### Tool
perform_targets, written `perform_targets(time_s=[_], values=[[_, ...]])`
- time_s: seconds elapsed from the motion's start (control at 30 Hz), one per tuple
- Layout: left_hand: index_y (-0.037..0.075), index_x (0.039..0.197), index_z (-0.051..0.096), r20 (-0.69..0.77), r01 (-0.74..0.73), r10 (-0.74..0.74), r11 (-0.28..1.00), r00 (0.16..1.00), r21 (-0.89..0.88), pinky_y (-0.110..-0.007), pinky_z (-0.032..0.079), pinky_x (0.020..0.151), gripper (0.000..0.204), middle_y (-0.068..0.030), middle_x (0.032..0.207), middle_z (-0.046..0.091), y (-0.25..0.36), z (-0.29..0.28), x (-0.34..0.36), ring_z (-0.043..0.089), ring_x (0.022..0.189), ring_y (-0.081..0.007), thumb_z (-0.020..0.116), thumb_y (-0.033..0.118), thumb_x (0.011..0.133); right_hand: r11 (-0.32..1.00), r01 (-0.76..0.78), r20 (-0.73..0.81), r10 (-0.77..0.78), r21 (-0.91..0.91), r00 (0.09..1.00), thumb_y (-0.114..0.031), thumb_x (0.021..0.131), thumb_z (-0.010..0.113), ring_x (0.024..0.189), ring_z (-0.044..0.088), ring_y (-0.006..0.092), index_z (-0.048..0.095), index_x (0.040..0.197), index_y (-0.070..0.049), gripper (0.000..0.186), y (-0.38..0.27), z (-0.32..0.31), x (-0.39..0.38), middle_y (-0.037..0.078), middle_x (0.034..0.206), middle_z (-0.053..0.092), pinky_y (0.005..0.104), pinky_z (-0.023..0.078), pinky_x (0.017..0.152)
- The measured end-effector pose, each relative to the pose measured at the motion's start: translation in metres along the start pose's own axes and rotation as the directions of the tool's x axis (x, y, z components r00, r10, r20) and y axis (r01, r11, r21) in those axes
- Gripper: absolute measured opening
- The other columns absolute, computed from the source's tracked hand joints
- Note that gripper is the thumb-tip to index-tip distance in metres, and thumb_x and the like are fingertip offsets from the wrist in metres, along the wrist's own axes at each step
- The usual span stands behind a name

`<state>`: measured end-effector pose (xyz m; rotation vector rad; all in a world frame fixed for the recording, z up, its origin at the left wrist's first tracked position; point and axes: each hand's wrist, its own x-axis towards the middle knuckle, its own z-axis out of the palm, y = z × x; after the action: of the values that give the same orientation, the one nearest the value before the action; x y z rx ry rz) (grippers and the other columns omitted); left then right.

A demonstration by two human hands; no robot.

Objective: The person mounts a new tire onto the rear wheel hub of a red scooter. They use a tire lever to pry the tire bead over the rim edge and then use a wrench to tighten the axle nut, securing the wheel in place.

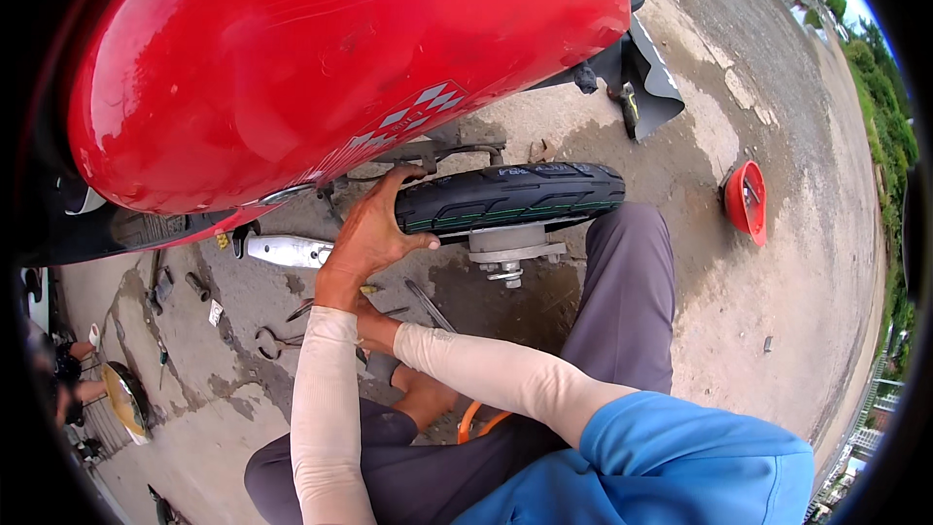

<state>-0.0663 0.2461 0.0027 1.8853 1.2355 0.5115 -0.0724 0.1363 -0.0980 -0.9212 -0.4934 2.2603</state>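
A wheel with a black tyre (510, 196) stands beneath the red scooter body (350, 68). Its grey hub (507, 243) faces me, with a threaded axle and nuts sticking out. My left hand (369, 231) grips the left end of the tyre, thumb on the near sidewall and fingers over the tread. Crossing underneath the left wrist is my right hand (373, 325); its fingers are hidden, and what they touch cannot be seen. The tyre's right end is close to my right knee (632, 243).
A silver metal arm (289, 251) and pliers-like tools (277, 340) are left of the wheel. An orange-red bowl (745, 202) sits at the right. Another round pan (124, 397) is at the far left, near a person's legs. A dark flap (649, 83) hangs behind the wheel.
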Motion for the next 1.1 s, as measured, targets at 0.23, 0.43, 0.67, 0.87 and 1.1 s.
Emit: perform_targets(time_s=[0.23, 0.43, 0.67, 0.87, 1.1], values=[[-0.001, 0.13, 0.06, -0.003, 0.078, -0.079, 0.997, 0.997, -0.023, -0.044, 0.053, 0.099, 0.081, -0.0238, 0.118, 0.071, -0.013, 0.004, 0.003, 0.068, 0.114, -0.0383, 0.096, 0.007, 0.058, 1.0, -0.007, 0.012, 0.008, -0.029, 1.0, -0.026, 0.098, 0.074, 0.08, 0.067, 0.0143, 0.064, 0.1, -0.002, 0.027, 0.029, -0.044, -0.015, 0.004, 0.09, 0.067, 0.0311, 0.059, 0.07], [0.001, 0.129, 0.061, 0.002, -0.029, 0.029, 0.971, 1.0, 0.238, -0.046, 0.051, 0.099, 0.078, -0.0221, 0.118, 0.07, 0.063, -0.003, 0.008, 0.066, 0.114, -0.0409, 0.095, 0.013, 0.06, 0.996, -0.045, 0.034, 0.048, -0.076, 0.998, -0.025, 0.096, 0.074, 0.081, 0.068, 0.0193, 0.064, 0.097, -0.001, 0.027, 0.018, -0.016, -0.043, 0.008, 0.09, 0.068, 0.0338, 0.06, 0.072], [0.003, 0.126, 0.063, 0.013, -0.243, 0.248, 0.935, 0.969, 0.259, -0.048, 0.052, 0.097, 0.072, -0.0188, 0.116, 0.071, 0.092, 0.009, 0.03, 0.066, 0.111, -0.0415, 0.093, 0.02, 0.064, 0.993, -0.038, 0.091, 0.048, -0.111, 0.995, -0.023, 0.095, 0.073, 0.081, 0.068, 0.0279, 0.065, 0.093, 0.0, 0.024, 0.03, -0.006, -0.048, 0.013, 0.089, 0.068, 0.038, 0.059, 0.075], [0.003, 0.12, 0.065, 0.133, -0.159, 0.128, 0.954, 0.983, 0.256, -0.048, 0.053, 0.091, 0.063, -0.0183, 0.109, 0.072, 0.086, -0.004, 0.031, 0.068, 0.104, -0.042, 0.092, 0.022, 0.067, 0.983, 0.066, 0.034, -0.062, -0.17, 0.998, -0.021, 0.093, 0.071, 0.082, 0.067, 0.0354, 0.066, 0.089, 0.0, 0.023, 0.047, -0.008, -0.023, 0.017, 0.088, 0.069, 0.0415, 0.058, 0.077], [0.002, 0.112, 0.067, 0.077, -0.194, 0.184, 0.968, 0.98, 0.159, -0.046, 0.052, 0.084, 0.058, -0.0176, 0.099, 0.07, 0.079, 0.005, 0.037, 0.068, 0.097, -0.0406, 0.092, 0.02, 0.063, 0.687, 0.31, -0.178, -0.541, -0.657, 0.822, -0.019, 0.092, 0.07, 0.082, 0.067, 0.044, 0.067, 0.085, 0.001, 0.021, 0.057, -0.08, 0.004, 0.023, 0.086, 0.069, 0.0457, 0.056, 0.08]])
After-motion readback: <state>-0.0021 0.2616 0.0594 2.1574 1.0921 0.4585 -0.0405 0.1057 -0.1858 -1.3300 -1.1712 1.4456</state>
